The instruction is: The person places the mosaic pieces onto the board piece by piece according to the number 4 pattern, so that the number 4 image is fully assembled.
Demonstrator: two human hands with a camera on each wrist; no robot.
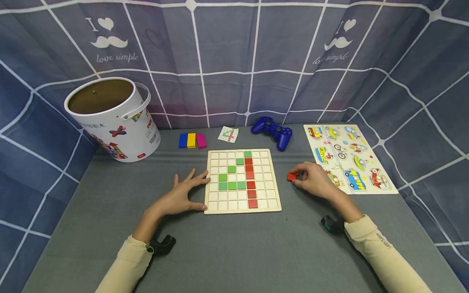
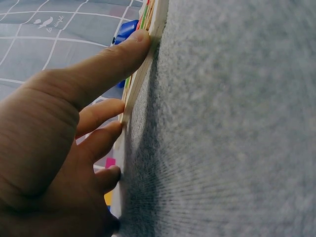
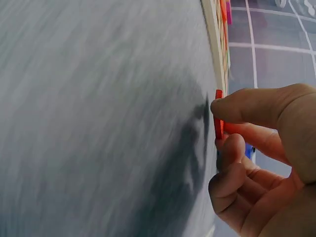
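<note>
A square wooden grid board lies flat on the table, with several green tiles and a column of red tiles in its cells. Along the board's left edge rests my left hand, fingers spread; in the left wrist view the thumb and two fingertips meet the wooden edge. To the right of the board, my right hand pinches a small red square tile between thumb and fingers. In the right wrist view this tile is seen edge-on, close over the table.
Behind the board are blue, yellow and pink blocks, a small pattern card and a blue game controller. A white bucket stands at the back left. A picture sheet of vehicles lies right, partly under the right hand in view.
</note>
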